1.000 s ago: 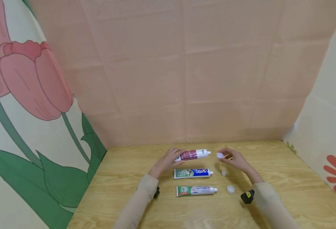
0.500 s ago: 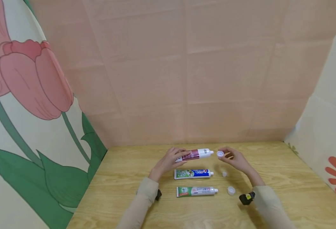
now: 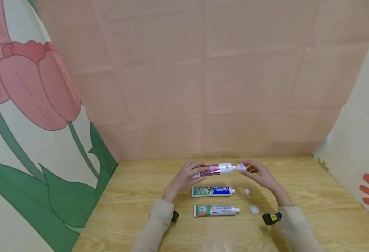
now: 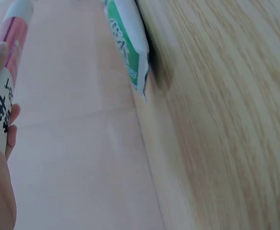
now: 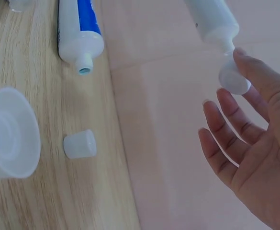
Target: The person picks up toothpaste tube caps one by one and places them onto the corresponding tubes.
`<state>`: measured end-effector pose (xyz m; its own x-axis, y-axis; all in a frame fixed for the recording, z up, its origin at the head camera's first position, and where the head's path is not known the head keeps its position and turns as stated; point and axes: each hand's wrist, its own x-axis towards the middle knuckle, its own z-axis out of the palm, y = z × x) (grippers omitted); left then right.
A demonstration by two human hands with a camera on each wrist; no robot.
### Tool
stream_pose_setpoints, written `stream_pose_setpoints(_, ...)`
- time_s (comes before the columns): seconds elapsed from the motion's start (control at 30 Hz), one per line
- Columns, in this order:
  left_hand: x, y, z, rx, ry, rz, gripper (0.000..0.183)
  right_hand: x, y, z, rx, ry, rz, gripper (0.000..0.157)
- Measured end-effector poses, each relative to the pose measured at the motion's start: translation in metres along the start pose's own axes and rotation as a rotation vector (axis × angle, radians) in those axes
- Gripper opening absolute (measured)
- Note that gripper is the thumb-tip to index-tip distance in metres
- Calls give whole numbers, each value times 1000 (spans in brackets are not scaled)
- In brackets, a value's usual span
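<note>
A pink-and-white toothpaste tube (image 3: 214, 169) is held above the table by my left hand (image 3: 185, 176), its bare nozzle pointing right. In the left wrist view, the thumb lies along the tube (image 4: 10, 62) and the fingertips show on its other side. My right hand (image 3: 261, 175) pinches a white cap (image 3: 241, 167) between thumb and forefinger, right at the nozzle. From the right wrist view the cap (image 5: 234, 79) looks tilted by the nozzle's tip; whether they touch I cannot tell. The other right fingers are spread and loosely bent.
On the wooden table (image 3: 134, 210) lie a blue-and-green toothpaste tube (image 3: 212, 191) and a green-and-silver one (image 3: 215, 210), both uncapped. Right of them are a small white cap (image 3: 247, 191) and a wider one (image 3: 254, 210). A pink backdrop (image 3: 203, 87) stands behind the table.
The pink-and-white tube has moved slightly right, and the gap between its nozzle and the cap has narrowed. The cap has tilted a little in my right fingers. The table items look unmoved.
</note>
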<state>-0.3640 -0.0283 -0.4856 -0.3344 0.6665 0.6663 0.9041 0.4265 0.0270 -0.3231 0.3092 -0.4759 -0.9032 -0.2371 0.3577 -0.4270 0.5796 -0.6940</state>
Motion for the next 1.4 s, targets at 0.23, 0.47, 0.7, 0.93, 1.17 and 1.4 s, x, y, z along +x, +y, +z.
stream_pose_setpoints(0.23, 1, 4, -4, 37, 55, 52, 48, -4, -8, -2, 16, 25, -34, 36)
stream_pose_setpoints(0.47, -1, 9, -4, 36, 61, 39, 51, -8, -8, 0, 32, 56, -84, 30)
stream_pose_setpoints(0.7, -3, 15, -7, 46, 67, 44, 51, -13, -9, 1, 44, 59, -124, 33)
stream_pose_setpoints(0.93, -5, 18, -9, 34, 95, 41, 53, -17, -32, 0, 42, 43, -182, 36)
stream_pose_setpoints(1.17, -5, 16, -11, 28, 114, 54, 53, -12, -24, 3, 48, 14, -166, 40)
stream_pose_setpoints(1.4, -5, 16, -12, 32, 123, 64, 53, -11, -38, 0, 49, 13, -138, 39)
